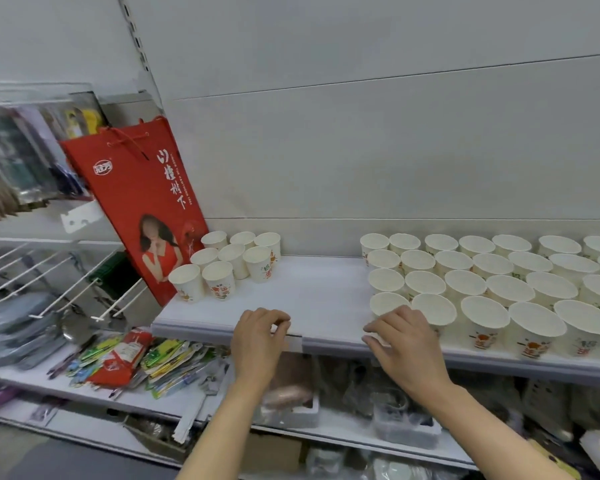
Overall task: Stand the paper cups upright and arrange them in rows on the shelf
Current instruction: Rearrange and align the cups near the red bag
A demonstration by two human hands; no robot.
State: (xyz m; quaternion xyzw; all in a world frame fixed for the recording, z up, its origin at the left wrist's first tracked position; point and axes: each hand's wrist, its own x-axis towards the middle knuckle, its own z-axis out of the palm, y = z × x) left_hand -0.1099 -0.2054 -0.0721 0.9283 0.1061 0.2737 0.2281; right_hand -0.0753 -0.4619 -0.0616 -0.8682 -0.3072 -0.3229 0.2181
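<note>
1. Shelf (319, 285) holds two lots of paper cups, all upright as far as I can see; no cup lying on its side in view.
2. Right group of cups (482, 275) is big: four rows running near to far, lined up fairly tidy, going off the right edge of view, so can't count the lot.
3. Left group of cups (229, 263) is small, eight or so, in loose diagonal lines right beside a red gift bag (142, 202) that leans at the shelf's left end.
4. Bare stretch of shelf sits between the two groups. My guess: standing-up part looks done or nearly so; what's left is prob. closing that gap or squaring the left cluster w/ the right rows. Can't tell if more cups wait out of view.
5. Left hand (257, 336) is at the near shelf edge, fingers loosely curled over the lip by a small price tag holder (293, 342). Holds no cup; whether it actually pinches the tag I cannot tell.
6. Right hand (400, 341) is also at the near edge, fingers bent and reaching left, just in front of the nearest-left cup (388, 303) of the right group. Looks like nothing in it; contact w/ that cup unclear.
7. Lower shelves hold mixed packets, hooks and boxes, not part of the job.
</note>
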